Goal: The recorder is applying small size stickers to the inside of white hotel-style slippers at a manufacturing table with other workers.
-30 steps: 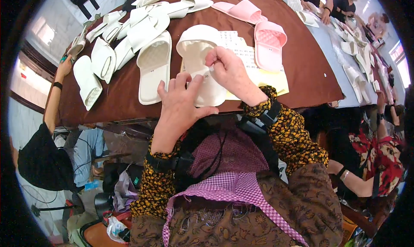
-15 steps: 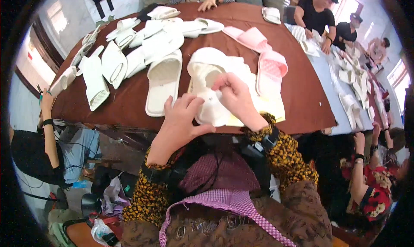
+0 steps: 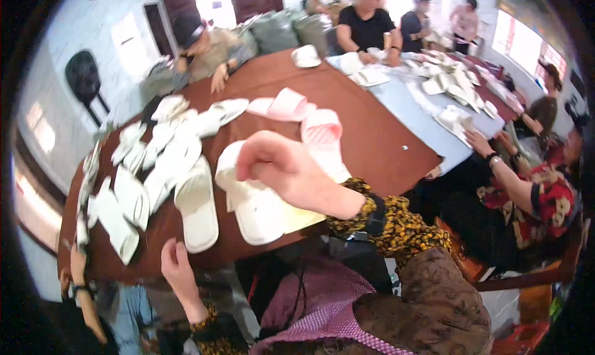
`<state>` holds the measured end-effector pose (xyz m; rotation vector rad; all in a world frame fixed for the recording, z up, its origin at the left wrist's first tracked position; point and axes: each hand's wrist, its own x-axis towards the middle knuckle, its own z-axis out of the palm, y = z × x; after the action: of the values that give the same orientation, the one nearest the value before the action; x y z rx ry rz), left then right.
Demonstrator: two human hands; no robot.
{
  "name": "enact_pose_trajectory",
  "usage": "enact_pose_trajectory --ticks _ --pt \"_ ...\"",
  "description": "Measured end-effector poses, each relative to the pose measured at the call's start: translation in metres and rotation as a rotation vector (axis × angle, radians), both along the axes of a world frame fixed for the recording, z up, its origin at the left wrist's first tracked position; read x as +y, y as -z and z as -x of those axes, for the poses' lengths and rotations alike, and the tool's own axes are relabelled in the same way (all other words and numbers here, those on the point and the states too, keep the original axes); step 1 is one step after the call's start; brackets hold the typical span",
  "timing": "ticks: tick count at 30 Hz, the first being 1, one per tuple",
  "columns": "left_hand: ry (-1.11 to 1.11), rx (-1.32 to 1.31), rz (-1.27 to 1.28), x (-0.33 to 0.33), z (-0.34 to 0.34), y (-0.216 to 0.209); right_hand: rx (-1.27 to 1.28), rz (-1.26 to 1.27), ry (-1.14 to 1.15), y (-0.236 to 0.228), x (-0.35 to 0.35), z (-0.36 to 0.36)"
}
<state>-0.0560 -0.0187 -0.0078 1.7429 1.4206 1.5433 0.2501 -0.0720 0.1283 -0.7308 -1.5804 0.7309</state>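
Note:
My right hand (image 3: 282, 169) is raised over a white slipper (image 3: 259, 217), its fingers curled together. Whatever it may hold is too small to make out. The slipper's strap and part of its sole are behind the hand. My left hand (image 3: 178, 268) is at the table's front edge, fingers loosely extended and holding nothing visible. Just above it lies another white slipper (image 3: 197, 206), sole toward me. A pink slipper (image 3: 322, 135) lies beyond my right hand, and a second pink slipper (image 3: 282, 104) is farther back.
White slippers (image 3: 176, 163) lie heaped on the brown-covered table (image 3: 365, 147). Yellow sheets (image 3: 304, 220) stick out under the nearest slipper. A person (image 3: 211, 54) sits across the table. More people work at a blue-grey table (image 3: 403, 101) on the right, which holds further slippers.
My view has swung right and up. My left hand has left the slipper and dropped to the table edge. The right hand has lifted away from the slipper, fingers still curled.

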Motion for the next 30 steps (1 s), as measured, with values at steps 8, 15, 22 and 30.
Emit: enact_pose_trajectory --ticks 8,15,22,30 --pt "0.105 -0.271 0.363 -0.009 -0.02 -0.021 -0.671 -0.299 0.476 0.022 0.094 -0.019" --pt "0.358 -0.791 0.611 -0.002 -0.022 -0.018 -0.934 0.262 0.32 0.057 0.145 -0.038" --pt "0.368 -0.908 0.733 0.005 -0.035 -0.014 -0.819 0.232 0.196 0.057 0.149 -0.036" --pt "0.464 -0.949 0.67 -0.003 -0.044 -0.015 -0.69 0.113 0.15 0.009 0.123 -0.034"
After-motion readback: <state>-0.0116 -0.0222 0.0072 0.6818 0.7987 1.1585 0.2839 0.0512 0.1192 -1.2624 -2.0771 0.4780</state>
